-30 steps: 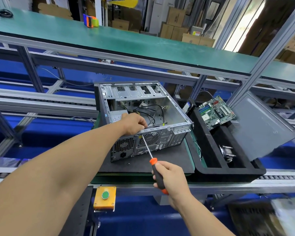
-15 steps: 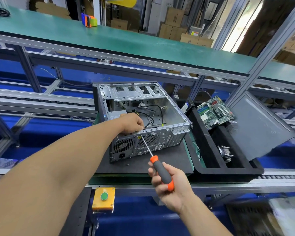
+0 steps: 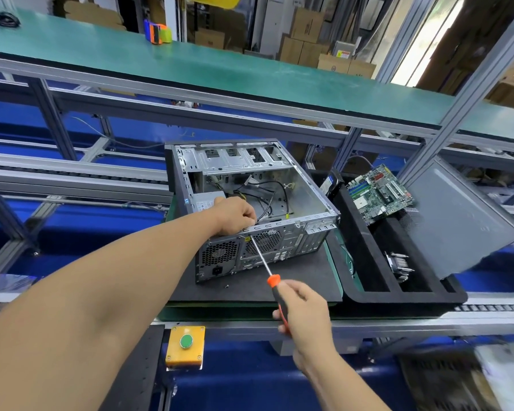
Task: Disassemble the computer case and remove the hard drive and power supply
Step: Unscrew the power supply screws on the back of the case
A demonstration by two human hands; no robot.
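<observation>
I see the computer case (image 3: 250, 203) lying open on the dark mat (image 3: 294, 280) of the desk (image 3: 398, 321), its rear panel facing me. My left hand (image 3: 235, 215) rests on the case's top rear edge with fingers curled, over the power supply (image 3: 205, 203), though I cannot tell whether it holds anything. My right hand (image 3: 304, 310) grips the screwdriver (image 3: 267, 271), its tip at the rear panel beside the fan grille.

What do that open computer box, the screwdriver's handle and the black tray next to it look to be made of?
The computer case looks like bare sheet steel: grey, dully shiny, with punched slots and vents. The screwdriver handle seems to be black and orange plastic or rubber, matte, on a bright metal shaft. The black tray looks like dense foam or soft plastic: matte, with thick rounded walls, though I can't be sure.
</observation>
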